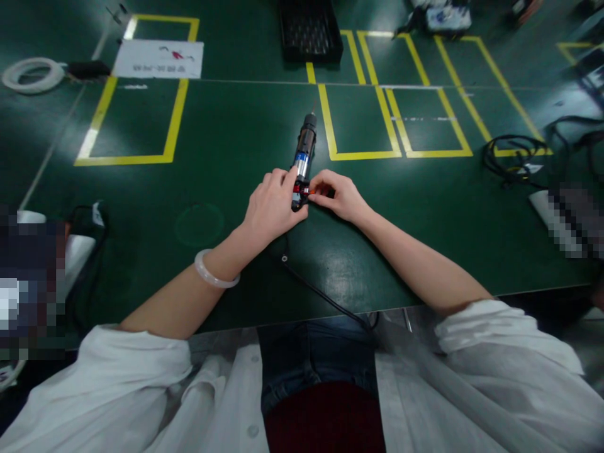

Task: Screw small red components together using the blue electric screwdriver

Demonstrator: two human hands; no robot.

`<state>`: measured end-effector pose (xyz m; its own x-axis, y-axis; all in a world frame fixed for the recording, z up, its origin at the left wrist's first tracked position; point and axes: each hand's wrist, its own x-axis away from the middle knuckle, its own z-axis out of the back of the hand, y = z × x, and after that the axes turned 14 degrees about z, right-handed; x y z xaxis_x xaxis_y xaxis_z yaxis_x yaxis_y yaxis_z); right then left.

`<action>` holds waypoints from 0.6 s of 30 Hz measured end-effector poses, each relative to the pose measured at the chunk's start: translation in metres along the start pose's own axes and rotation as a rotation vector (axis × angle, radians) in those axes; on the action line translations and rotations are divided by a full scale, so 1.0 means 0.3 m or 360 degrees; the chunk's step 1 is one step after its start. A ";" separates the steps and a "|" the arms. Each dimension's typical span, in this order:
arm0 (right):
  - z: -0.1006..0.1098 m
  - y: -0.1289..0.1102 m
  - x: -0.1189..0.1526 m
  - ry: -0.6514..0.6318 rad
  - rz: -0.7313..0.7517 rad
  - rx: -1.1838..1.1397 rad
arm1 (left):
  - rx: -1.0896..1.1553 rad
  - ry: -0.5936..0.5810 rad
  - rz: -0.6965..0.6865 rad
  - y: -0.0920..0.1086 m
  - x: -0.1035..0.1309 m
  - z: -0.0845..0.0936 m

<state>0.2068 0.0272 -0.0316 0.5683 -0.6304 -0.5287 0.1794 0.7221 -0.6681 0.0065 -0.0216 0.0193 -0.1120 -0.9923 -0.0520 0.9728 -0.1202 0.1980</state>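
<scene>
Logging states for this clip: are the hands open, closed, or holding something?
Left hand: holding the cylindrical tool by its near end.
Right hand: pinched closed at that end; what it grips can't be told.

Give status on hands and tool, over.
Left hand gripping cylindrical tool at near end. Right hand pinched at its side, pinch partly hidden. Black cord nearer the body, seemingly not blocking.
</scene>
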 end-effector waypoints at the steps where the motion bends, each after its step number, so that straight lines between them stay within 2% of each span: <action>1: 0.001 0.001 -0.001 -0.0004 0.0003 0.0006 | 0.0003 0.0002 0.0004 0.000 0.000 0.000; 7: 0.010 -0.004 -0.009 0.0049 0.0064 0.0052 | 0.0008 0.0018 -0.0012 0.004 0.003 -0.007; 14: 0.010 -0.039 -0.013 0.0019 -0.0081 0.0086 | -0.0018 0.0056 -0.0015 0.007 0.006 -0.015; 18: -0.001 -0.060 -0.001 0.0110 -0.0144 0.0022 | -0.0041 0.0030 0.0004 0.018 0.001 -0.003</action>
<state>0.2031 0.0145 -0.0196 0.4924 -0.7111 -0.5019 0.2389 0.6649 -0.7077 0.0119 -0.0225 0.0193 -0.1060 -0.9919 -0.0701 0.9780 -0.1167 0.1728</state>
